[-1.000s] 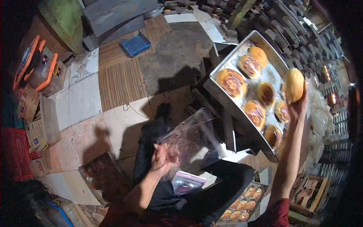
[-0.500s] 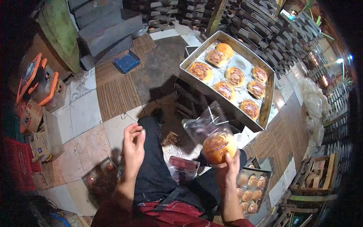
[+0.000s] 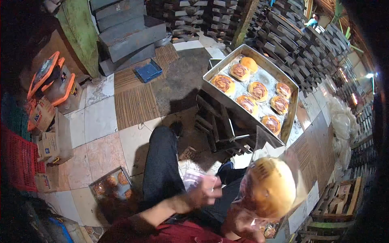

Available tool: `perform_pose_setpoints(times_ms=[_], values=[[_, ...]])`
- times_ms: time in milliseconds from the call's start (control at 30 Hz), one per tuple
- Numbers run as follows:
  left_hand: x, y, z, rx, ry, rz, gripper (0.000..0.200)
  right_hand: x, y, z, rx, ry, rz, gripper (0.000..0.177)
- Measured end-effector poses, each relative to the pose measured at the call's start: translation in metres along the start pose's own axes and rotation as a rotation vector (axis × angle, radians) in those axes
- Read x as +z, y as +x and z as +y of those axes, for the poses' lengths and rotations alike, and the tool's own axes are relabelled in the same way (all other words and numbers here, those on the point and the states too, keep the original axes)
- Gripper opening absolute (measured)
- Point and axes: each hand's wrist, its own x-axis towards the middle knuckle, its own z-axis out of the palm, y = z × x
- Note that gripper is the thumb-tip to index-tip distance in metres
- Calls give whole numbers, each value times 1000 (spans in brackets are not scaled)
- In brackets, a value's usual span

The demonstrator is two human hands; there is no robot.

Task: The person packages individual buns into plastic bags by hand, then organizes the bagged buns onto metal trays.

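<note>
My right hand [image 3: 247, 220] is low at the right, closed around the lower end of a clear bag with a large round bun [image 3: 272, 188] inside. The bun is raised close to the camera, its pale brown side showing. At my lap, my left hand [image 3: 202, 193] has curled, blurred fingers beside a stack of clear plastic bags [image 3: 193, 178]; whether it grips one is unclear. Ahead, a large metal tray [image 3: 295, 115] holds several swirl-topped buns [image 3: 257, 91] on a dark stand.
A small tray of wrapped buns [image 3: 117, 182] lies on the floor at the left, near a red crate [image 3: 18, 162] and cardboard boxes [image 3: 50, 143]. A blue tray [image 3: 148, 71] sits farther ahead. Stacked dark pans [image 3: 129, 36] and a green post [image 3: 77, 32] stand behind.
My right hand has brought the bagged bun closer and lower right, turning its swirled side away. My left hand has moved from the left knee to the bags at my lap. The view has shifted.
</note>
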Motion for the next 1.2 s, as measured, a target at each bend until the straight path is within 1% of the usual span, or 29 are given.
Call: perform_pose_setpoints(times_ms=[67,133,167,200,233,267,333,367,400,433,467,533,600,633,667,700,733,767,800,833,867,933,967,1000,1067,1100,1133,1167,1200], values=[[-16,-13,19,493,-1441,547,83,-6,0,-4,55,-155,-144,75],[-44,-12,28,372,-1376,726,81,-5,10,-3,76,-311,-302,70],[-52,-9,19,241,-1564,742,79,6,17,-5,217,-461,-612,63],[-56,-9,5,96,-1748,748,78,6,11,-2,10,-719,-787,65],[-59,-13,-5,115,-1989,621,77,8,2,1,57,-571,-645,68],[-61,-11,-12,97,-1988,641,81,10,-3,8,97,-423,-502,70],[-60,-8,-9,-86,-1980,872,83,5,-7,21,-58,-730,-419,57],[-58,-5,-19,-24,-2015,815,83,10,-6,33,-51,-756,-387,43],[-55,0,-35,37,-2048,755,84,15,-1,47,-43,-787,-405,34],[-64,-1,-33,51,-1968,615,80,17,3,47,-40,-755,-450,33],[-72,4,-24,-194,-1905,780,72,20,6,45,-48,-722,-489,31],[-82,-2,12,-34,-1927,765,66,12,19,-7,-287,-624,-496,24],[-90,-6,41,201,-1942,895,64,3,16,-40,-328,-488,-312,21],[-93,-10,46,394,-1864,825,66,-6,11,-43,-178,-546,-261,21],[-97,-15,56,487,-1748,809,59,-13,6,-45,-26,-601,-215,21],[-100,-14,56,532,-1683,821,59,-10,16,-35,95,-583,-217,19],[-103,-14,55,572,-1616,830,60,-11,16,-21,225,-403,-260,16],[-103,-14,53,570,-1615,831,60,-11,8,-12,497,-58,-223,15],[-104,-14,49,512,-1575,888,60,-10,2,-3,754,294,-177,14],[-106,-13,46,456,-1531,944,60,-9,-7,5,664,373,-179,16],[-108,-13,42,459,-1527,945,60,-9,-8,8,660,375,-180,16],[-106,-13,37,316,-1641,1022,53,-11,-11,13,292,-154,-376,19],[-106,-11,36,245,-1705,1068,48,-10,-19,23,114,-346,-389,19],[-106,-8,32,248,-1701,1065,48,-9,-23,29,110,-346,-385,19],[-103,1,16,133,-1638,1169,47,-8,-28,33,294,-573,-527,20],[-103,4,8,99,-1667,1189,45,-8,-23,21,369,-503,-737,24],[-108,6,-3,108,-1660,1195,45,-17,-24,10,160,-79,-1108,23],[-113,5,-15,133,-1702,1253,46,-20,-15,-14,349,471,-1425,24],[-115,2,-22,150,-1746,1308,46,-21,-4,-28,466,565,-1922,14]])
